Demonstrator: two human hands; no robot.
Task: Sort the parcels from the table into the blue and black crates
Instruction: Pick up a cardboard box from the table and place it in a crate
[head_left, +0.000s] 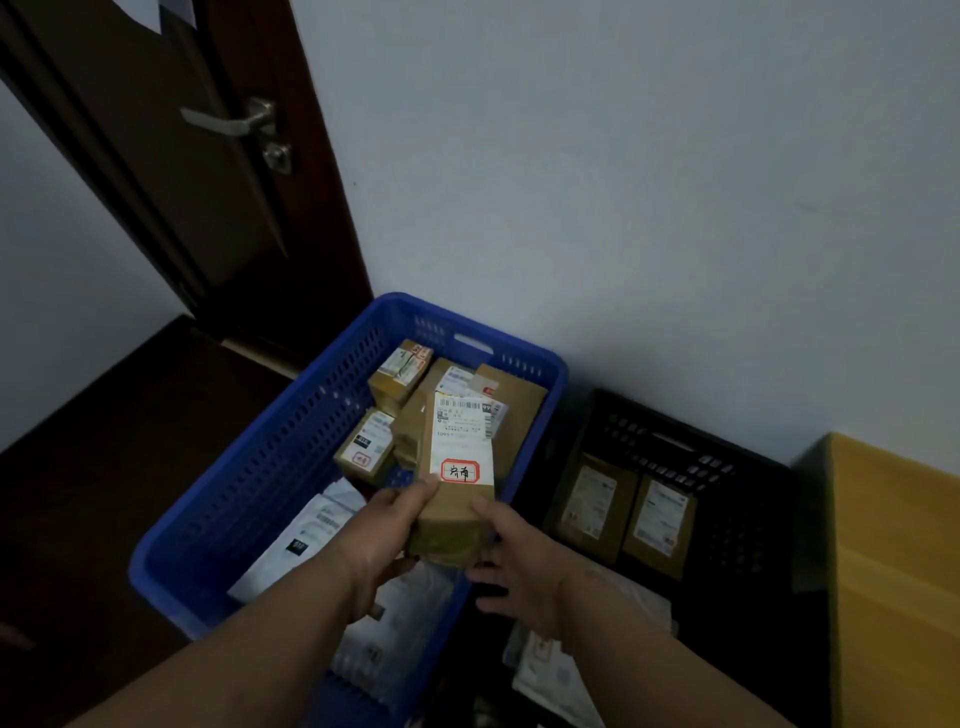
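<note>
Brown cardboard forms the parcel (454, 483) now held over the right-hand part of the blue crate (260, 467), label side up, with a red-bordered stamp showing near its lower end. It is gripped at its near end by both hands: the left hand (384, 540) is curled round the left edge with the thumb laid on top, and the right hand (519, 561) is closed on the right edge from beside and below. The two-handed hold appears intended to keep the label readable and the box level while it is lowered; that is a judgement.

Several cardboard boxes (400, 371) lie stacked at the far end of the blue crate, and white mailer bags (306, 540) lie at its near end. Little bare floor remains directly beneath the parcel, so it would probably rest on other items. The black crate (753, 519), just beside on the right, holds two upright labelled boxes (623, 509). A yellow-topped surface (893, 545) stands further right, a dark door (182, 156) behind.
</note>
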